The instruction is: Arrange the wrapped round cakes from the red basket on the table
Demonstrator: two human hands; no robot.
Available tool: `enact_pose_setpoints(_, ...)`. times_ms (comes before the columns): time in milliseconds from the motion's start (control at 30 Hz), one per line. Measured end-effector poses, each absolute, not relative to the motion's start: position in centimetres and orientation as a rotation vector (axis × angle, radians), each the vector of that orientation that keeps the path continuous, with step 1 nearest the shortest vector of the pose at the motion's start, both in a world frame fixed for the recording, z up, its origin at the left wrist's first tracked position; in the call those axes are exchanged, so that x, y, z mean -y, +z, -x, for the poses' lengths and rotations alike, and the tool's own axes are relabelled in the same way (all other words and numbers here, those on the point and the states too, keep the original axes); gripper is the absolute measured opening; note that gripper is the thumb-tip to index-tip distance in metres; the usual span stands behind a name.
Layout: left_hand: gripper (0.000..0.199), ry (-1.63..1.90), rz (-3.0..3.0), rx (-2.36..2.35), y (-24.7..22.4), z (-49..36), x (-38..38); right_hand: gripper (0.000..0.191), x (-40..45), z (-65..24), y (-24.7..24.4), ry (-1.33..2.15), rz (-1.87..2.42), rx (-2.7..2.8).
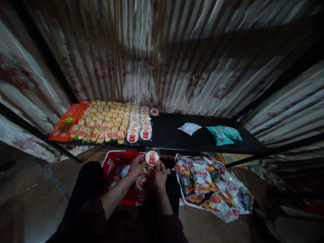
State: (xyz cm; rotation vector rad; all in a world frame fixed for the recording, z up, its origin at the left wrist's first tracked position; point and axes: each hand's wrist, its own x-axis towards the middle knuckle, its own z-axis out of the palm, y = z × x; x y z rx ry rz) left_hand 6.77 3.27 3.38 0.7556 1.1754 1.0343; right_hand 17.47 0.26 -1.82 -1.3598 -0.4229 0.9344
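Note:
Between my two hands is a round white cake in a clear wrapper (pixel 152 158) with a red label, held up above the red basket (pixel 111 158). My left hand (pixel 137 167) grips its left side, and my right hand (pixel 160 175) pinches its lower right edge. Below them, another wrapped round cake (pixel 141 183) shows in the basket, with other packets partly hidden by my left arm. On the black shelf (pixel 167 131) ahead, similar round white cakes (pixel 133 135) stand in rows beside rows of small yellow wrapped cakes (pixel 101 135).
Orange packets (pixel 68 123) lie at the shelf's left end. A white packet (pixel 190 128) and teal packets (pixel 220 135) rest toward its right. Right of my legs, a second basket is heaped with snack bags (pixel 202 175). A striped curtain (pixel 162 67) hangs behind the shelf.

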Motion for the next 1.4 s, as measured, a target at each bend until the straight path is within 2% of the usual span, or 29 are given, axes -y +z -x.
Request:
enact_pose_setpoints(400,0.02,1.116,-0.964,-1.219,3.4,-10.4,-6.7,0.059,-3.2,-20.8,1.2,0.959,1.324,0.473)
enact_pose_setpoints(733,0.015,1.239,-1.108,-1.25,4.3,-12.7,-11.4,0.057,-8.2,-22.5,2.0,0.803,1.36,0.537)
enact_pose_setpoints(1133,0.023,1.175,-1.23,-1.333,5.7,-13.6,-14.2,0.054,-12.6,-23.3,2.5,0.746,1.357,0.519)
enact_pose_setpoints(1400,0.028,1.173,-1.142,-1.306,4.9,-14.9,-16.2,0.052,-15.3,-24.2,2.7,0.748,1.323,0.511)
